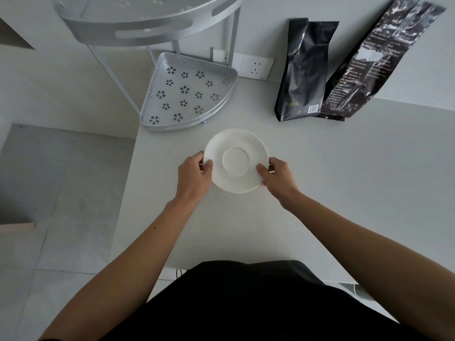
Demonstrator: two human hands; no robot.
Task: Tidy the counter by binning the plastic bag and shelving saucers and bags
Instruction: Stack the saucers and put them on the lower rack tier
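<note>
A white saucer [236, 159] is held over the white counter [320, 193] in the middle of the head view. My left hand [194, 177] grips its left rim and my right hand [277, 177] grips its right rim, thumbs on top. Whether more than one saucer is stacked there I cannot tell. Behind it stands a silver corner shelf rack; its lower tier [187, 94] is a perforated tray with flower-shaped holes, and its upper tier [147, 23] hangs above. Two dark bags lean against the back wall at the right: a matte black bag [302, 75] and a glossy dark bag [384, 60].
A white wall socket [256, 67] sits between the rack and the bags. The counter's left edge [128, 180] drops to a grey tiled floor. A wooden edge [17, 226] shows at the far left.
</note>
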